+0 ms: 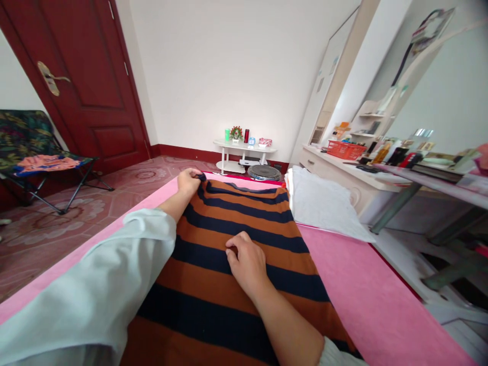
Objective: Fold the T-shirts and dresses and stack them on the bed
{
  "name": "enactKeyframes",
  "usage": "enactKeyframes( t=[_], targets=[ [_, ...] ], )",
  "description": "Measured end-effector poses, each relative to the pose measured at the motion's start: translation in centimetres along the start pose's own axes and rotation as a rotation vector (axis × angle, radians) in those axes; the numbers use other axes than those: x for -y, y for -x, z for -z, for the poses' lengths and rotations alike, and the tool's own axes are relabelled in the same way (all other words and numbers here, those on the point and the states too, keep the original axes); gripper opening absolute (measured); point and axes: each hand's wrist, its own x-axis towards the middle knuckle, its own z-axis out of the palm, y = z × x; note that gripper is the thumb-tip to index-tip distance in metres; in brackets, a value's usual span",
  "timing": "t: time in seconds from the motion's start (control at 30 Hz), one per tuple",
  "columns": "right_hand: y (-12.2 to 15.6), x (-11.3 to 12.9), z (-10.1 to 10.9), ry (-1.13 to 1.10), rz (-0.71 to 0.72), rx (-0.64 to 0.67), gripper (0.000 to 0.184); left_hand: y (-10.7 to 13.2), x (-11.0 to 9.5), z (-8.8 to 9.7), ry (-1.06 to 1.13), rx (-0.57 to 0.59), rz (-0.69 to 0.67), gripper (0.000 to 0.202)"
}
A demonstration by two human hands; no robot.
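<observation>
A garment with wide brown and navy stripes lies spread lengthwise on a pink-covered surface. At its far left corner, my left hand pinches a bit of the dark edge, which is bunched and slightly raised there. My right hand is over the middle of the stripes, fingers loosely curled and thumb apart, with nothing seen in it. Whether its underside touches the fabric is hard to tell. The garment's near end runs out of view beneath my arms. Its kind cannot be made out fully.
Folded white cloth lies at the far right of the pink surface. A dressing table with a red basket and bottles stands right. Beyond are a small white table and a round grey object. A folding chair stands left.
</observation>
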Motion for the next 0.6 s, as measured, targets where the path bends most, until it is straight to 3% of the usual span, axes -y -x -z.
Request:
enactKeyframes(
  t=[0.13, 0.23, 0.27, 0.33, 0.47, 0.6],
  targets=[
    [0.0, 0.0, 0.2, -0.010, 0.004, 0.010, 0.014, 3.5, -2.5, -2.7, 0.114, 0.350, -0.176, 0.057],
    [0.0, -0.2, 0.1, -0.033, 0.014, -0.008, 0.015, 6.7, -1.8, -1.6, 0.141, 0.643, -0.313, 0.077],
    [-0.1, -0.4, 0.0, -0.042, 0.016, -0.019, 0.015, 7.7, -1.2, -0.5, 0.099, 0.677, -0.334, 0.079],
    [-0.2, -0.6, -0.1, -0.060, 0.012, -0.038, 0.015, 9.8, 0.6, 2.9, -0.068, 0.639, -0.313, 0.077],
    [-0.4, -0.7, -0.2, -0.078, -0.002, -0.031, 0.015, 14.3, 4.1, 11.3, -0.440, 0.596, -0.165, 0.075],
    [-0.5, -0.6, -0.3, -0.054, 0.014, -0.024, 0.015, 18.8, 5.9, 18.5, -0.617, 0.561, -0.087, 0.060]
  ],
)
